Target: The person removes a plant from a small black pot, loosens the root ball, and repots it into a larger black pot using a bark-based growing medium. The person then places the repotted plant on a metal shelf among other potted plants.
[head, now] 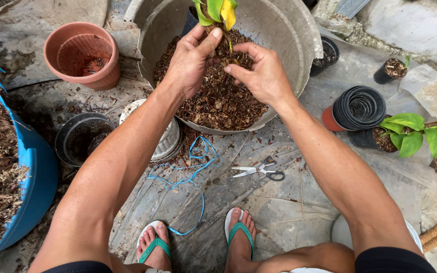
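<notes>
My left hand point(190, 60) grips the base of a small plant point(217, 11) with green and yellow leaves, holding it upright over a large grey basin point(289, 30). My right hand point(261, 73) touches the plant's root ball from the right, fingers pinched at its brown, bark-covered roots. The basin holds a heap of brown bark chips point(218, 103) right under both hands. Whether a pot surrounds the roots is hidden by my fingers.
A terracotta pot point(82, 55) stands at upper left, a blue tub of dry fibre point(31, 177) at far left. A white pot point(168, 139), a black pot point(79, 139), scissors point(260, 170) and blue string point(193, 177) lie by my feet. Stacked black pots point(360, 108) and a leafy potted plant point(410, 134) are right.
</notes>
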